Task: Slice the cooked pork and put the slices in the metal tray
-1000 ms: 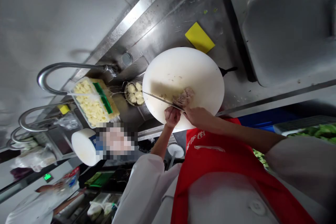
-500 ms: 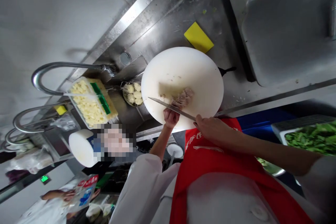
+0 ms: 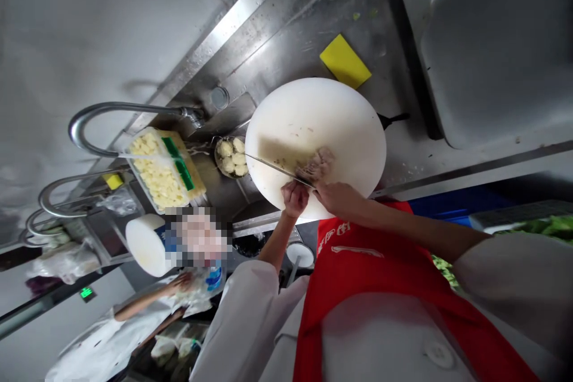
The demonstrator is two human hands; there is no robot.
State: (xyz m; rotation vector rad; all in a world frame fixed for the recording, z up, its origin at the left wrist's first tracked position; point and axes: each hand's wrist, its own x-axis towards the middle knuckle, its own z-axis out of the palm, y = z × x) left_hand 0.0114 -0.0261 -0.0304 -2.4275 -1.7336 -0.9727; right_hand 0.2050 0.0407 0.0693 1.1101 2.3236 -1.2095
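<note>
A round white cutting board [image 3: 353, 125] lies on the steel counter. Sliced meat [image 3: 320, 162] is heaped near its middle, with small scraps around it. My right hand [image 3: 333, 198] grips the handle of a long knife [image 3: 277, 168], whose blade points left across the board. Just left of the handle end, my left hand [image 3: 295, 198] is curled at the board's near edge, close against the blade. What its fingers hold, if anything, is hidden.
A yellow sponge cloth [image 3: 345, 61] lies behind the board. At the left are a bowl of pale round pieces [image 3: 233, 156], a tub of pale chunks [image 3: 156, 173] and a curved faucet [image 3: 80, 125]. Another person's hand [image 3: 181, 282] holds a plastic bag [image 3: 201, 289].
My right hand and the knife have moved left, nearer my left hand. The other person's hands and bag have shifted right and up. The view has shifted slightly.
</note>
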